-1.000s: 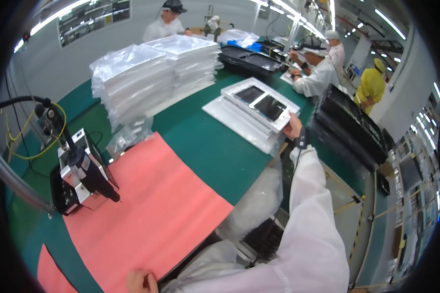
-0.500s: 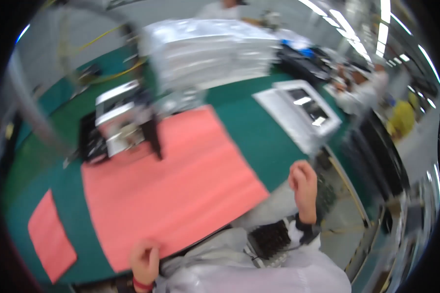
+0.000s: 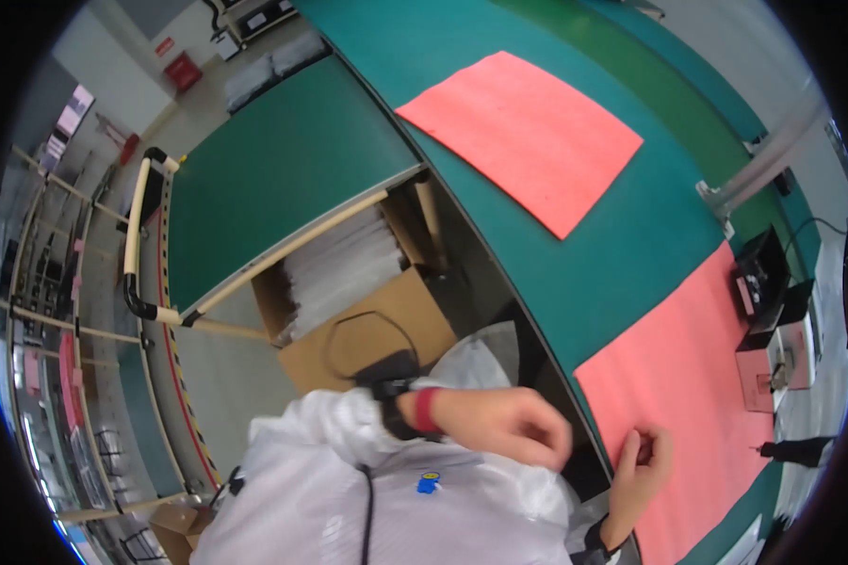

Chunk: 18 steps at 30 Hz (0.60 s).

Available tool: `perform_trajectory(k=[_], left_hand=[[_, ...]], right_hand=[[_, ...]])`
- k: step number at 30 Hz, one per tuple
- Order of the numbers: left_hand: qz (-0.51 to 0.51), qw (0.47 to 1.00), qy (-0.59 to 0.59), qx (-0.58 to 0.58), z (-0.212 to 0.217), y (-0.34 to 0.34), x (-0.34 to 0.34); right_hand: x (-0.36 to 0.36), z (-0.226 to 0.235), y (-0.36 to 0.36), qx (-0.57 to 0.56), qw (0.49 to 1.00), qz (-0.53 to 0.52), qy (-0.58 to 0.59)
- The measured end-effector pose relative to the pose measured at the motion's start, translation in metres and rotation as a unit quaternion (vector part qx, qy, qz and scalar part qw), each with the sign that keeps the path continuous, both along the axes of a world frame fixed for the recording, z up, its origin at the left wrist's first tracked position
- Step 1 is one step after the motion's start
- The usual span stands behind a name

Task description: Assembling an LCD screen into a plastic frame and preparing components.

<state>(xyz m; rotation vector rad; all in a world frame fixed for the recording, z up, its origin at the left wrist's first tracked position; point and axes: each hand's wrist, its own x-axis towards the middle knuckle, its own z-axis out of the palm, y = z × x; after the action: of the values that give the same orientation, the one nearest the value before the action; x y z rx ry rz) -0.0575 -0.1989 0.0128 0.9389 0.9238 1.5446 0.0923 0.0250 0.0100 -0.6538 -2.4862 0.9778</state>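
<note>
Here both hands sit close to the person's chest at the near edge of the green bench, and neither holds anything. The left hand (image 3: 504, 424), a red band at its wrist, hangs curled with loosely bent fingers just off the bench edge, above the white smock (image 3: 349, 490). The right hand (image 3: 643, 466) rests at the near corner of the pink sheet (image 3: 697, 414), fingers folded together; whether they pinch the sheet's edge cannot be told. That sheet lies flat on the bench in front of the person, with a small dark bench device (image 3: 768, 320) at its far side. A second pink sheet (image 3: 523, 132) lies further along the bench. By the look of it, no piece is in work yet.

Against the frame from half a second ago, the view has swung far to the person's left: a cardboard box (image 3: 367, 320) with white stacked sheets now shows below the bench, the white tray is gone from view, and the right hand has dropped onto the sheet.
</note>
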Motion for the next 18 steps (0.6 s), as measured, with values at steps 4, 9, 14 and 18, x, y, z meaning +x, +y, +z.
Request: perform_trajectory(k=[4,9,14,18], left_hand=[[0.257,0.926,-0.093,-0.261,-0.081,-0.123,-0.017],[0.624,0.665,-0.112,-0.395,-0.220,-0.339,-0.055],[0.436,0.567,0.238,-0.657,-0.291,-0.462,-0.049],[0.233,0.617,0.309,-0.686,-0.313,-0.453,-0.053]], right_hand=[[-0.001,0.001,0.001,0.004,0.999,-0.008,-0.033],[-0.001,0.007,0.001,0.011,0.997,-0.007,-0.071],[-0.005,0.005,0.003,0.023,0.997,0.007,-0.072],[-0.005,0.006,-0.003,0.009,0.996,-0.019,-0.089]])
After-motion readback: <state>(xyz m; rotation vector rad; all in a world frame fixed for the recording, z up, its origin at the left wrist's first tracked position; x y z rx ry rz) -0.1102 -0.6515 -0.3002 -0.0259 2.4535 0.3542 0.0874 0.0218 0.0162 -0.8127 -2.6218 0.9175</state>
